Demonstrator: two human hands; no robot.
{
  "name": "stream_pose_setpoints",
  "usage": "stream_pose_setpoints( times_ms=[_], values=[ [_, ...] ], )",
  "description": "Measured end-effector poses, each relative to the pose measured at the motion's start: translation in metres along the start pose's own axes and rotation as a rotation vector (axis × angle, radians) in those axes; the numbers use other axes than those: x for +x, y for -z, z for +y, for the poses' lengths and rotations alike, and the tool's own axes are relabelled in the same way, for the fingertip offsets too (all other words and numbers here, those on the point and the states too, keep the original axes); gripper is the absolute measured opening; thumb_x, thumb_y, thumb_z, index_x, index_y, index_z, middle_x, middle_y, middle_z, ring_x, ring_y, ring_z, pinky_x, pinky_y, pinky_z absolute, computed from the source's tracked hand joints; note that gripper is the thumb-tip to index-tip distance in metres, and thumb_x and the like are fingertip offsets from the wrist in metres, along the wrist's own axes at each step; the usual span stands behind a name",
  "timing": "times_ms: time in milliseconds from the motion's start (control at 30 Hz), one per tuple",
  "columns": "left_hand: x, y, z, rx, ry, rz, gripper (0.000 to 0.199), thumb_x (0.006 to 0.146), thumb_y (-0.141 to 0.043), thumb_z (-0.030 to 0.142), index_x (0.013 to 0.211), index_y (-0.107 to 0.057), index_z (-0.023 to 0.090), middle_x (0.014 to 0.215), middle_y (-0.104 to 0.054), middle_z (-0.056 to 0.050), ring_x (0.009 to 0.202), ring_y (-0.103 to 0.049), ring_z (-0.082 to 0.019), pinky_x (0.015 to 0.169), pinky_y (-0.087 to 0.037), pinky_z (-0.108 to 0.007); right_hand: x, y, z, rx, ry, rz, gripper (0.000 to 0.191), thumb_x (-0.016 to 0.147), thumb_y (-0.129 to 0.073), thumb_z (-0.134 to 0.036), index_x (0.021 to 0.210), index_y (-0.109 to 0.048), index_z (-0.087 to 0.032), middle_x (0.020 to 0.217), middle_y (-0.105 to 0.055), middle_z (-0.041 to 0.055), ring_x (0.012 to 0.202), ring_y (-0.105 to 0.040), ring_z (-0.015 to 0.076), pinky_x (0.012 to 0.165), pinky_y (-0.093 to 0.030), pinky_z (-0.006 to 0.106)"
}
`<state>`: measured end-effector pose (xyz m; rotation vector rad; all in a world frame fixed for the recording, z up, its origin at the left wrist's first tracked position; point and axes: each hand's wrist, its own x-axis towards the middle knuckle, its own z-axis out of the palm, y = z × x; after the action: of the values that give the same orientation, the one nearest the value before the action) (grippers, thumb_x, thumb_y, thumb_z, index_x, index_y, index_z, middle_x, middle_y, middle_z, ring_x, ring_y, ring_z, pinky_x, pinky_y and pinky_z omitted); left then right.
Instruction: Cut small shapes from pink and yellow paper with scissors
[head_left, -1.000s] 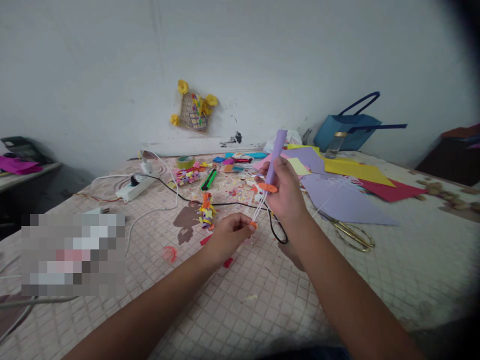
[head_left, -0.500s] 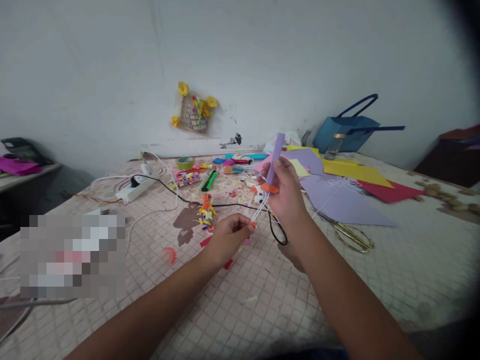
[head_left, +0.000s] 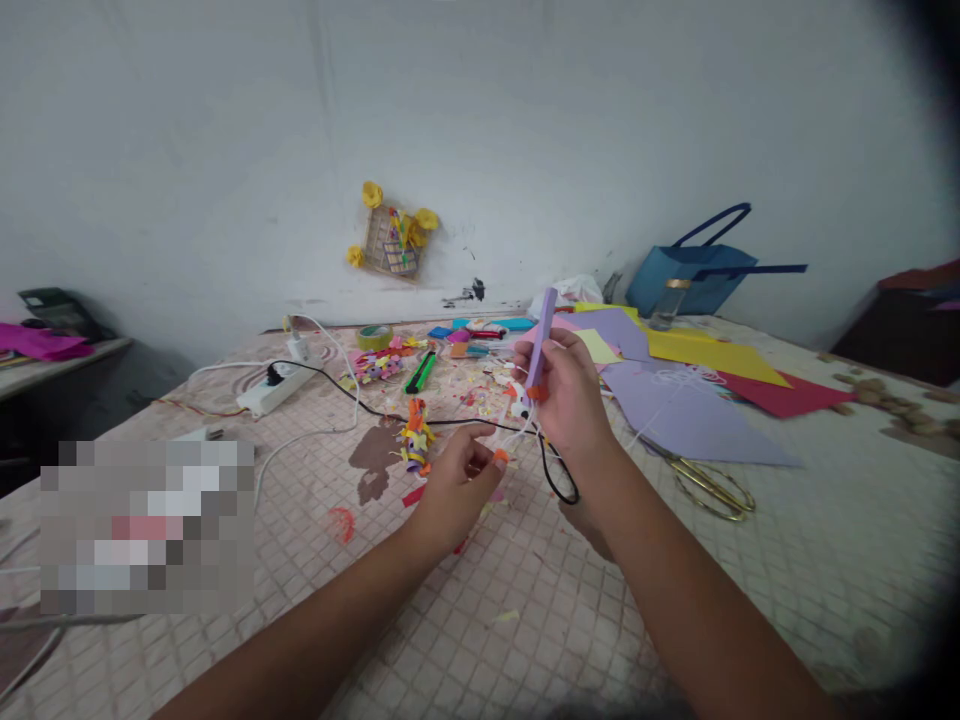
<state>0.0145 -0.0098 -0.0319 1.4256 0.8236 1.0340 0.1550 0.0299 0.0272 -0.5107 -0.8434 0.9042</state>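
Head view, left hand (head_left: 459,482): pinching a small orange bit (head_left: 501,458) between thumb and forefinger, hovering over the tabletop.
Right hand (head_left: 568,378): closing on a narrow purple paper piece (head_left: 541,340), tilting it slightly rightward at the top.
Orange disc (head_left: 535,394): sitting at the purple piece's lower end.
White strings (head_left: 516,434): spanning between disc and bit.
Black cord (head_left: 561,490): looping beneath the right wrist, passing behind the left hand, reaching the white power strip (head_left: 262,394).
Paper figure (head_left: 415,440): lying just beyond the left hand, in orange, yellow and purple.
Green cutter (head_left: 421,372): lying farther back, near the tape roll (head_left: 373,342).
Gold scissors (head_left: 697,473): lying right of the right forearm, near the lilac sheet (head_left: 675,425).
Yellow sheet (head_left: 720,355) and red sheet (head_left: 802,392): overlapping behind.
Back edge: running along the wall (head_left: 525,130), fencing in the blue bag (head_left: 697,270) and glass jar (head_left: 669,305).
Front stretch: spreading between the forearms, bearing a pale scrap (head_left: 505,616).
Tablecloth (head_left: 450,660): covering the table in a lattice pattern, showing brown patches.
Wall ornament (head_left: 394,242): hanging askew, bearing yellow flowers.
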Motion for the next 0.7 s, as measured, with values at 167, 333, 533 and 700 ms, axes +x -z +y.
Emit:
stream_pose_setpoints(
  times_ms=[167, 333, 533, 700],
  values=[
    [-0.0023, 0.0012, 0.0018, 0.09, -0.095, 0.013, 0.026, 0.076, -0.057, 0.028, 0.1, -0.054, 0.019, 0.067, -0.044, 0.004, 0.061, -0.044, -0.01, 0.056, -0.047, -0.021, 0.0014, 0.0015, 0.0009, 0.025, -0.004, 0.023, 0.014, 0.073, -0.06, -0.023, 0.084, -0.051, -0.024, 0.069, -0.068, -0.0032, 0.06, -0.062, 0.0103, 0.056, -0.05, 0.023],
    [-0.0037, 0.0014, 0.0017, 0.081, -0.066, 0.034, 0.023, 0.075, -0.058, 0.031, 0.095, -0.057, 0.02, 0.074, -0.047, 0.0, 0.069, -0.046, -0.012, 0.056, -0.05, -0.023, 0.001, 0.0016, 0.0045, 0.04, -0.042, 0.011, 0.015, 0.072, -0.061, -0.024, 0.083, -0.052, -0.023, 0.068, -0.067, -0.0032, 0.059, -0.062, 0.0101, 0.056, -0.051, 0.023],
    [-0.0019, 0.0023, 0.0016, 0.034, -0.066, 0.056, 0.022, 0.076, -0.057, 0.033, 0.094, -0.055, 0.02, 0.08, -0.048, -0.001, 0.071, -0.046, -0.012, 0.056, -0.053, -0.025, -0.0003, 0.0026, 0.0052, 0.052, -0.072, 0.01, 0.013, 0.071, -0.06, -0.023, 0.083, -0.053, -0.021, 0.065, -0.066, -0.0024, 0.059, -0.061, 0.0104, 0.058, -0.051, 0.024],
    [-0.0012, 0.0039, 0.003, 0.004, -0.07, 0.075, 0.022, 0.076, -0.057, 0.034, 0.092, -0.055, 0.019, 0.081, -0.048, -0.001, 0.072, -0.047, -0.012, 0.053, -0.054, -0.024, 0.0002, 0.0032, 0.0034, 0.078, -0.094, 0.015, 0.014, 0.07, -0.061, -0.024, 0.081, -0.053, -0.022, 0.064, -0.065, -0.0033, 0.054, -0.058, 0.0094, 0.055, -0.05, 0.023]
  ],
)
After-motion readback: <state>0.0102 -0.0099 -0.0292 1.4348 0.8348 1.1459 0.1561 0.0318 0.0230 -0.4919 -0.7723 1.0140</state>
